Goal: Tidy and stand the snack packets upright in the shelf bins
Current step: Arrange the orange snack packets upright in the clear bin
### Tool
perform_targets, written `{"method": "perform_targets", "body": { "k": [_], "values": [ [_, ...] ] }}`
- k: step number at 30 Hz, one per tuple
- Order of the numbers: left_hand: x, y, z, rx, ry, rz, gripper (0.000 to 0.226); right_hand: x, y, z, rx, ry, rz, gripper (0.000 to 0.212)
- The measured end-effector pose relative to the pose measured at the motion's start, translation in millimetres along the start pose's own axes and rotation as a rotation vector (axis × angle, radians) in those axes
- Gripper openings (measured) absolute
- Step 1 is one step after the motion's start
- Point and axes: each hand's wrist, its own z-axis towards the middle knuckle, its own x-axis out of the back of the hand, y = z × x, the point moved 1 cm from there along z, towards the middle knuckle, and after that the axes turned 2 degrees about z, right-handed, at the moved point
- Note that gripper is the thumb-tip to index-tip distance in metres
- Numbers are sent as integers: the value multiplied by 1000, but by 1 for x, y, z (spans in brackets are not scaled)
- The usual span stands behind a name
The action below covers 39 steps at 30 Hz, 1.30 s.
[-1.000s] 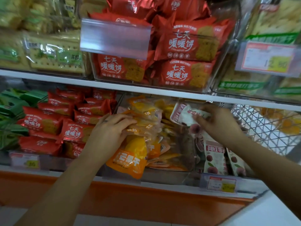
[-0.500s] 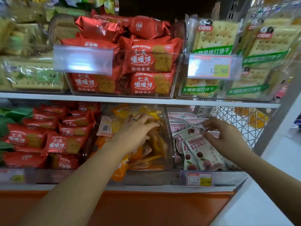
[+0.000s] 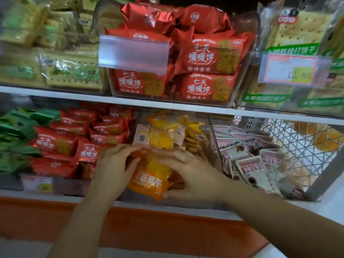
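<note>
On the lower shelf stands a clear middle bin (image 3: 212, 138) full of yellow and orange snack packets. One orange packet (image 3: 149, 180) hangs tilted over the bin's front edge. My left hand (image 3: 114, 169) grips its left side, with the fingers curled over its top. From the right, my right hand (image 3: 194, 175) holds the same packet, fingers spread across it and thumb under its lower corner. Behind it a pink-and-yellow packet (image 3: 154, 137) lies with its barcode facing out. Several white packets with red fruit (image 3: 251, 169) lean loosely in the bin to the right.
Red biscuit packets (image 3: 55, 144) are piled in the lower-left bin, with green packets (image 3: 13, 138) further left. The upper shelf holds red packets (image 3: 206, 56) and cracker packs (image 3: 296, 28) behind price tags. A wire basket (image 3: 301, 146) stands at the far right.
My right hand has left the white packets and moved left onto the orange packet. My left hand has dropped from the top of the pile to the packet's left side.
</note>
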Motion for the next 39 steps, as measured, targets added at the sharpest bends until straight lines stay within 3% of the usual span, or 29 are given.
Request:
{"method": "perform_targets", "body": {
  "k": [3, 7, 11, 13, 16, 19, 21, 25, 27, 30, 32, 34, 36, 39],
  "values": [
    [1, 4, 2, -31, 6, 7, 19, -11, -5, 14, -11, 31, -143, 84],
    [7, -8, -2, 17, -81, -24, 9, -23, -20, 37, -22, -111, -157, 92],
    [12, -12, -4, 79, -121, -101, 9, -21, -32, 33, 74, 14, -133, 43],
    [14, -13, -5, 99, -108, -125, 12, -16, -31, 30, 110, 76, -112, 34],
    [15, -12, -5, 118, -74, -159, 16, 8, -23, 22, 101, 270, -32, 37],
    [14, -9, -5, 103, -32, -173, 18, 39, -4, 4, 64, 678, 27, 30],
    [13, -6, -4, 92, -10, -181, 18, 49, 13, -7, 6, 863, -1, 26],
    [10, 0, -3, 64, 16, -190, 18, 41, 38, -27, -39, 968, -167, 27],
    [8, 2, -1, 40, 25, -180, 18, 34, 47, -32, -112, 890, -200, 30],
    [7, 4, 0, 40, 23, -168, 18, 25, 51, -25, -373, 518, -267, 51],
    [8, 3, 1, 48, 32, -167, 18, 22, 50, -19, -449, 404, -423, 54],
    [9, 2, 2, 64, 45, -168, 18, 27, 40, -13, -360, 470, -441, 38],
    [11, 0, 3, 83, 60, -174, 19, 29, 28, 0, -214, 492, -338, 34],
    [13, -3, 5, 108, 75, -186, 19, 19, 13, 30, -134, 199, -100, 56]
  ]
}}
